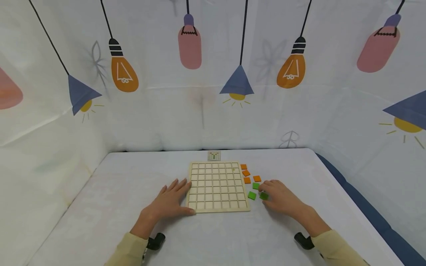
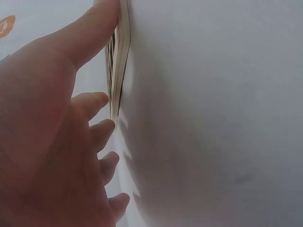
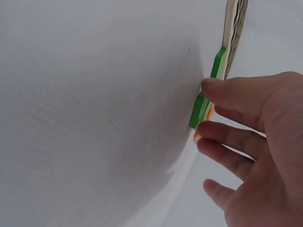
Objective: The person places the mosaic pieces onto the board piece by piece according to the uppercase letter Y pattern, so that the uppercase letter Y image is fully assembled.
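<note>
Green tile (image 1: 264, 195) sits pinched in the right hand (image 1: 281, 197). Outspread left hand (image 1: 169, 201) should steady the board (image 1: 217, 187) it touches.

no readable text, number or brand on the square pale wooden grid board (image 1: 217, 187), the small patterned card (image 1: 214, 156) beyond it (too tiny to make out), or the white lamp-printed fabric backdrop (image 1: 159, 118)

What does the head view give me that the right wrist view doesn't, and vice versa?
Only head: the left hand, the gridded top of the board and, beyond it, a small patterned card.

Only right wrist: the palm side of the right hand.

Both: the right hand at a green tile, some orange, and part of the board.
</note>
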A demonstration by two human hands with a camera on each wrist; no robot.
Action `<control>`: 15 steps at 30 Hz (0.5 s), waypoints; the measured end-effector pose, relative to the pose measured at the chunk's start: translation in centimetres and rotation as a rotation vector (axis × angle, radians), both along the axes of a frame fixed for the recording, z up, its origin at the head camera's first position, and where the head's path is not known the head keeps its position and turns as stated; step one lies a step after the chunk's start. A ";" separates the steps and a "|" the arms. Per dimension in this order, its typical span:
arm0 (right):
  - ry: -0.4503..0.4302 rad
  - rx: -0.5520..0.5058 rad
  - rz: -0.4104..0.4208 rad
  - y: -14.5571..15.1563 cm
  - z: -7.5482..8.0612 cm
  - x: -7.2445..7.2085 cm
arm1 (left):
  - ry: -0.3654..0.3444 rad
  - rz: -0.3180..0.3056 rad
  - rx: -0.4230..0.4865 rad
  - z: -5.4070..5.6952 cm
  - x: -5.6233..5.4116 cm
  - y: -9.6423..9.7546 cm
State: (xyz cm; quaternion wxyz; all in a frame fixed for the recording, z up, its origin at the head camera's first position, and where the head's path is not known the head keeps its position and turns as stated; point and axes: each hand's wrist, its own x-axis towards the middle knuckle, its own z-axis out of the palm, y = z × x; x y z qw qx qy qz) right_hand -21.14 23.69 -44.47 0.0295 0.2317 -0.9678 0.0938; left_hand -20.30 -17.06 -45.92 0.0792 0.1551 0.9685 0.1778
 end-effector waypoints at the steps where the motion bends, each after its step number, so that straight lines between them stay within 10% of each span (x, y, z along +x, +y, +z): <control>1: 0.000 0.001 0.001 0.0 0.0 0.0 | -0.002 -0.001 -0.002 -0.1 0.0 0.0; 15: -0.027 0.001 -0.022 -0.5 0.1 -0.4 | -0.018 -0.020 0.026 0.3 0.2 0.0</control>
